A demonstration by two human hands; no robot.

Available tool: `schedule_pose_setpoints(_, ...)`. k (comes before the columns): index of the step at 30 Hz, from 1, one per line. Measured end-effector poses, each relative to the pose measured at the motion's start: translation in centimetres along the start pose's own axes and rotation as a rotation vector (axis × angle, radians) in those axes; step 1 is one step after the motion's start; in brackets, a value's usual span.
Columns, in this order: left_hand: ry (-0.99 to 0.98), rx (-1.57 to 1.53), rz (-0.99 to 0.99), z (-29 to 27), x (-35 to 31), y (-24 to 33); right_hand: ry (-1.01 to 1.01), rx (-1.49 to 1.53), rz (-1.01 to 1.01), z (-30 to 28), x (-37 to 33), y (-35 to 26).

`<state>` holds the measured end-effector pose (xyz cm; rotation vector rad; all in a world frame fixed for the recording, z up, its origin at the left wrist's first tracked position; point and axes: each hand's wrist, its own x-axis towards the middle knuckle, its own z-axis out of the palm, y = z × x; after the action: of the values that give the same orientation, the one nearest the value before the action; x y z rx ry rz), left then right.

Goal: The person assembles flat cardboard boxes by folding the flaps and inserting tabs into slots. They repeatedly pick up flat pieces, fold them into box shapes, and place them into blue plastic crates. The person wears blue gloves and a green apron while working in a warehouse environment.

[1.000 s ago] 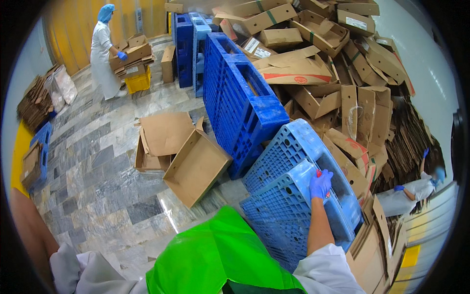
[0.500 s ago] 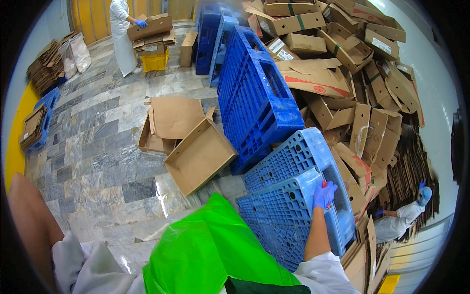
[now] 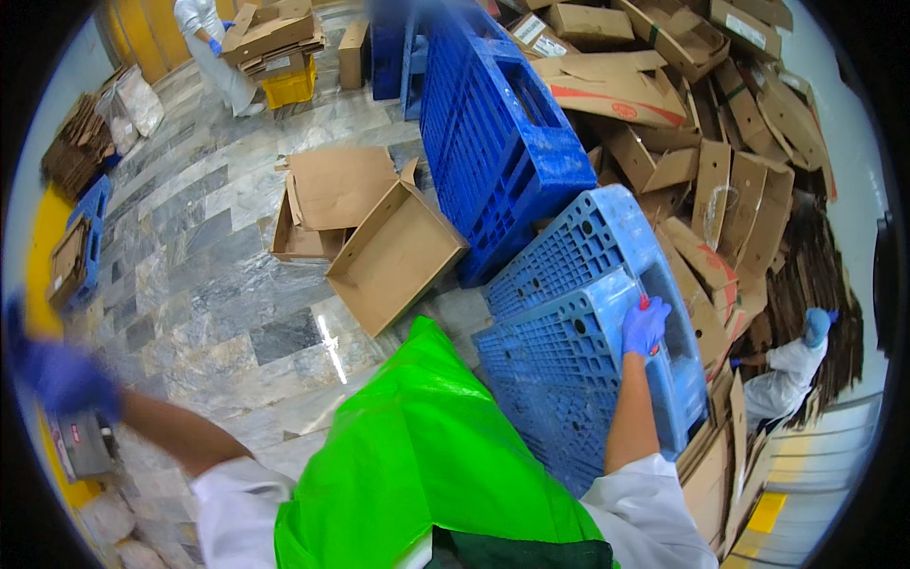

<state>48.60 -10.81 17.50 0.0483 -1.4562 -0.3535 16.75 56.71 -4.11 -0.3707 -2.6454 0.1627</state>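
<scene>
My right hand (image 3: 645, 325), in a blue glove, is closed round a small red object (image 3: 654, 351); only bits of it show past the fingers, so its kind is unclear. That hand rests against the upper edge of a light blue plastic pallet (image 3: 569, 327), which stands tilted on its side. My left hand (image 3: 71, 379), gloved too, is stretched out to the far left, smeared by motion, its fingers unreadable. On the floor between my arms and the dark blue pallet (image 3: 502, 142) lie an open cardboard tray (image 3: 398, 256) and another carton (image 3: 341, 190) with its flap up.
Cardboard boxes (image 3: 616, 90) are heaped behind the pallets. A co-worker (image 3: 787, 370) stands by stacked flattened cardboard at right. Another person (image 3: 213, 62) handles cartons above a yellow crate (image 3: 292, 85) at far left. A grey box (image 3: 83, 446) is near my left arm.
My left arm has swung up and outward, bringing the gloved hand into view. The view has shifted, while my right hand keeps its hold at the pallet edge.
</scene>
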Motion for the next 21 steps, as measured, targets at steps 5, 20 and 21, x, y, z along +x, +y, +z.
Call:
schedule_pose_setpoints(5, -1.049, 0.174, -0.811, -6.6, -37.0, -19.3, -0.049, 0.085, -0.096, 2.6, 2.7, -3.3)
schedule_pose_setpoints(20, -1.916, 0.171, -0.977, 21.8, -63.1, -1.4, -0.01, -0.007, 0.011, 1.3, 0.4, -0.1)
schedule_pose_setpoints(21, -1.883, 0.23, -0.797, 22.2, -67.0, -2.7, 0.022, -0.003, -0.044, 1.0, 0.5, 0.6)
